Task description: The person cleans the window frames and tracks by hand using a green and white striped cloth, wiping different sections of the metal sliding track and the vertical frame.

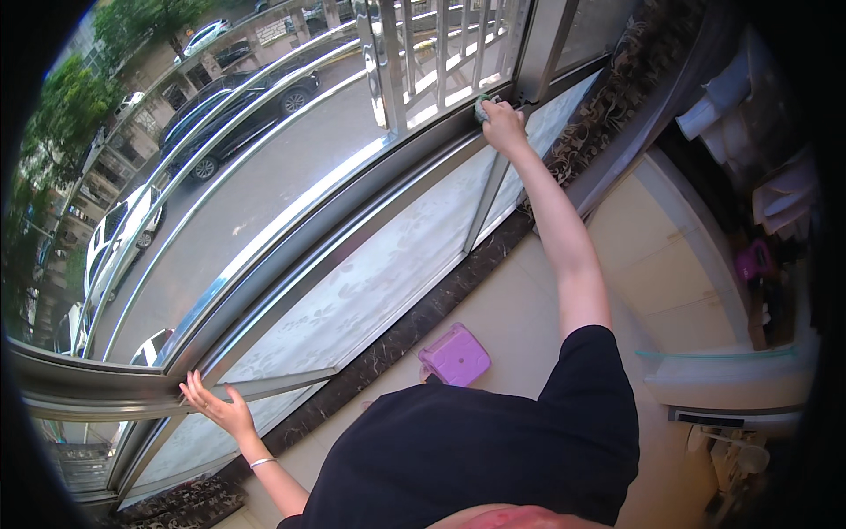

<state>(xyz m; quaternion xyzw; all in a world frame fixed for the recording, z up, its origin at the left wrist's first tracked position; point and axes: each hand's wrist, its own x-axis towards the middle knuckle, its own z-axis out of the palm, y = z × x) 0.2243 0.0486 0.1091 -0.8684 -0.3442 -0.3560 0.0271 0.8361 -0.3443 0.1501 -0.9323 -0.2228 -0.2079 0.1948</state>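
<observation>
My right hand (pixel 505 127), at the upper middle, is closed around a grey-green cloth (pixel 482 111) and presses it against the metal window frame (pixel 456 125) beside an upright post. At the lower left, my left hand (pixel 219 408) has its fingers spread and rests against the corner of the same frame, holding nothing. A silver bracelet circles the left wrist. Between the two hands runs the long window sill rail (pixel 344 228), with frosted patterned glass panels (pixel 357 284) below it.
Metal guard bars (pixel 264 129) stand outside the glass, with a street and parked cars beyond. A purple plastic stool (pixel 456 355) stands on the tiled floor near my body. Dark patterned curtain (pixel 598 109) hangs at the right, near a pale cabinet (pixel 667 244).
</observation>
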